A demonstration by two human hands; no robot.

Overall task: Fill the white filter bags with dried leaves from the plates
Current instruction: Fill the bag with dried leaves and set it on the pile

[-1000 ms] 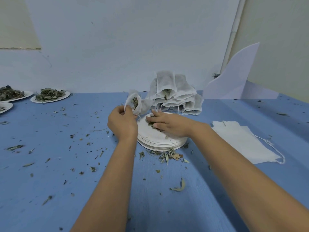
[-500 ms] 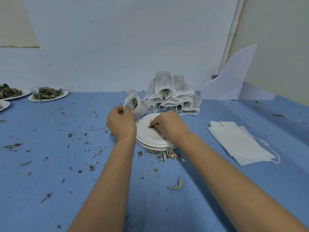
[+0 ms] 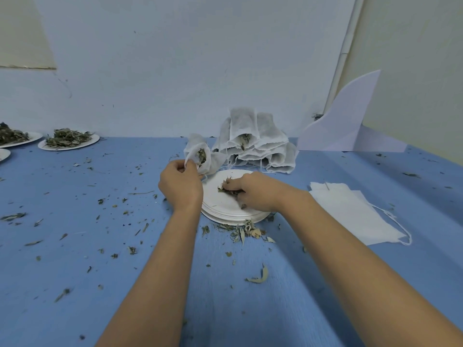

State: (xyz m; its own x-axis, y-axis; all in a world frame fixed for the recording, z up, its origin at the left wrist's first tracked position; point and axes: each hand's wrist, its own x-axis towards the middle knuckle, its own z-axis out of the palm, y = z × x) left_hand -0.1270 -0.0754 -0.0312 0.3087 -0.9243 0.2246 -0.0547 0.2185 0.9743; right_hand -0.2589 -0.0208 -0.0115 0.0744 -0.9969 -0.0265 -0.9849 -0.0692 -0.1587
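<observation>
1. We count three round white paper plates far left: leaf-heaped plate (image 3: 94,139), second leaf-heaped plate (image 3: 36,136), cut-off plate (image 3: 4,155).
2. One open white filter bag (image 3: 194,149).
3. One pinched clump of dried green leaves (image 3: 225,189).

bench (image 3: 75,271): blue, strewn with leaf scraps (image 3: 240,230) | centre: stack of white plates (image 3: 233,217) | behind it: heap of filled bags (image 3: 255,146) | right: flat empty bags (image 3: 350,214) | upper left: plates heaped with dried leaves (image 3: 69,142) | upper right: white card (image 3: 345,121)
</observation>
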